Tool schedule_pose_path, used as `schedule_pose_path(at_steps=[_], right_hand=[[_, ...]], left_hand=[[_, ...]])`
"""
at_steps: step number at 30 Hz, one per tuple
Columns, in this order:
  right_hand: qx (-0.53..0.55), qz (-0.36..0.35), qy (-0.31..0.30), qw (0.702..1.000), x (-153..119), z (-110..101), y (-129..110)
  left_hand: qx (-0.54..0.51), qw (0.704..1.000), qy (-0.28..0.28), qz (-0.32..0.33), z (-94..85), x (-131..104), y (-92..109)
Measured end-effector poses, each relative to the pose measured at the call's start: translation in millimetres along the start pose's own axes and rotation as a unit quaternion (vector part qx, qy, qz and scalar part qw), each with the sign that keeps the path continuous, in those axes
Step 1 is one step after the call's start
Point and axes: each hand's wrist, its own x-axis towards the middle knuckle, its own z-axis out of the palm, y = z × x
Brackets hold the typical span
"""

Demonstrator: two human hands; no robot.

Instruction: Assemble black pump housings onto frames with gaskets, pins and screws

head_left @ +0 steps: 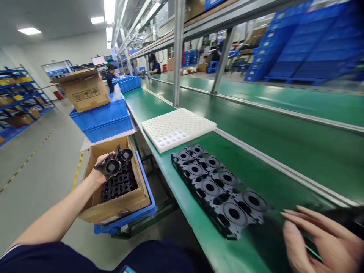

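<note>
My left hand [100, 169] is stretched out over an open cardboard box [113, 208] and grips two black round plastic parts [116, 161]. More of the same black parts fill the box [118, 185]. On the green workbench [193, 212] lie two rows of black ring-shaped parts [218, 185], laid side by side. My right hand [318, 239] is blurred at the bench's near right, fingers spread, flat by the end of those rows; it holds nothing that I can see.
A white foam tray with round holes [178, 127] lies beyond the black parts. The cardboard box sits in a blue crate [148, 204]. Further left stand stacked blue crates [102, 119] with another carton [85, 89]. Steel posts [178, 53] rise from the bench. People work far back.
</note>
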Motion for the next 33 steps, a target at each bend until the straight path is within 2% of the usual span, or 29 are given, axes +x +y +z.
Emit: schedule_pose_path(at_steps=[2,3,5,7,9,11,13,15,16,17,19,20,22,25,27,29,33], right_hand=[[-0.013,-0.007,0.003,1.000,3,-12,-17],[0.002,-0.005,-0.010,1.000,2,-20,-26],[0.078,0.027,-0.067,0.994,-2,-37,-43],[0.184,0.063,-0.132,0.972,-12,-56,-56],[0.251,0.080,-0.175,0.949,-25,-75,-66],[0.253,0.092,-0.193,0.943,-42,-95,-69],[0.224,0.114,-0.185,0.950,-58,-113,-63],[0.178,0.136,-0.172,0.959,-71,-126,-51],[0.151,0.141,-0.175,0.963,-76,-131,-43],[0.123,0.143,-0.187,0.964,-79,-133,-35],[0.076,0.140,-0.214,0.964,-81,-135,-22],[0.063,0.139,-0.223,0.963,-80,-135,-17],[0.056,0.142,-0.220,0.964,-77,-133,-11],[0.049,0.159,-0.205,0.964,-74,-130,-12],[0.031,0.176,-0.191,0.965,-76,-127,-15],[0.001,0.195,-0.163,0.967,-79,-124,-17],[-0.053,0.202,-0.101,0.973,-81,-109,-18]], left_hand=[[-0.055,0.998,-0.043,0.007,34.9,-2,22],[-0.075,0.994,-0.085,0.008,56.5,-4,34],[-0.094,0.974,-0.204,0.027,105.1,-11,56],[-0.047,0.924,-0.358,0.129,157.3,-22,79],[0.075,0.827,-0.488,0.269,209.3,-40,100],[0.178,0.723,-0.538,0.396,258.7,-60,115],[0.272,0.614,-0.532,0.516,303.2,-77,122],[0.341,0.522,-0.507,0.595,340.5,-86,121],[0.362,0.492,-0.498,0.615,355.6,-88,119],[0.371,0.474,-0.494,0.627,368.1,-89,115],[0.372,0.470,-0.494,0.630,384.9,-86,108],[0.365,0.482,-0.494,0.625,389.3,-84,104],[0.348,0.537,-0.482,0.599,390.7,-80,94],[0.339,0.653,-0.427,0.526,378.7,-74,75],[0.339,0.696,-0.396,0.494,366.1,-72,62],[0.337,0.694,-0.399,0.495,353.8,-72,54],[0.329,0.625,-0.458,0.540,337.6,-73,56]])
